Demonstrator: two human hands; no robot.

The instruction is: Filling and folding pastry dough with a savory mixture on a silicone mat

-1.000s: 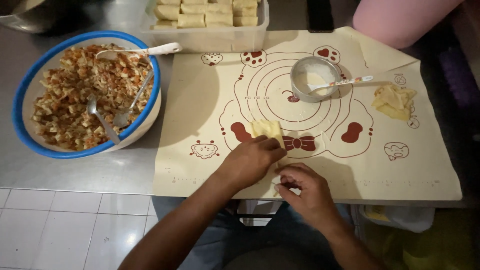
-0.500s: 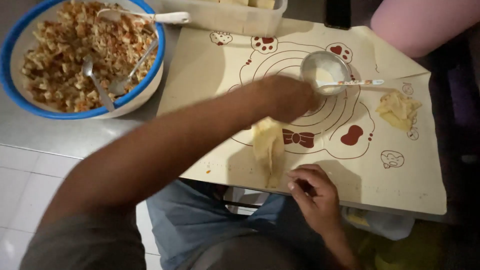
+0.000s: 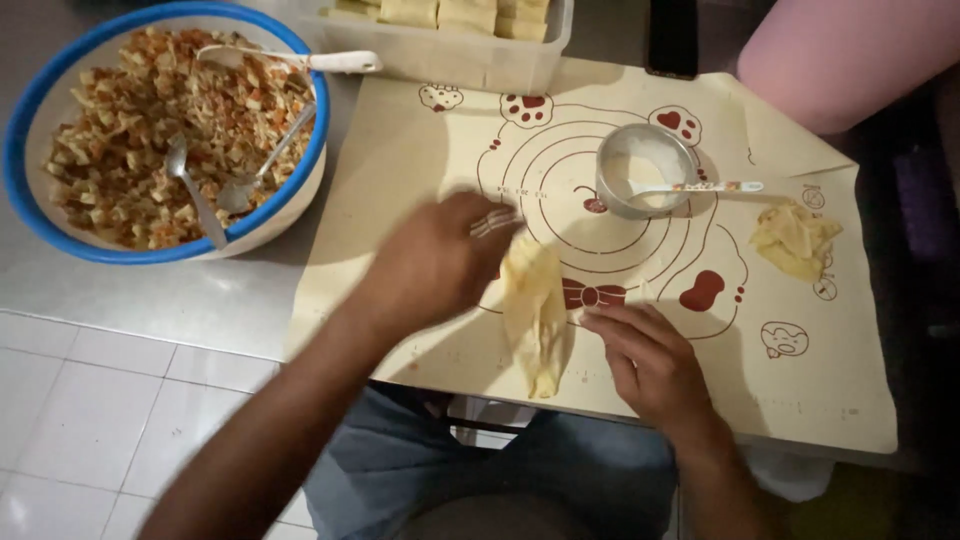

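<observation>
We're in a home kitchen: filling bowl (image 3: 165, 130) at ten o'clock, pastry mat (image 3: 600, 250) centre, steel counter (image 3: 150, 300), tiled floor (image 3: 60, 400) at seven.

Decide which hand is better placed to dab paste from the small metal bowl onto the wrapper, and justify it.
Probably the left hand: it is raised beside the wrapper, its fingertips pointing toward the small metal bowl and its spoon. The right hand lies flat on the mat beside the wrapper.
</observation>
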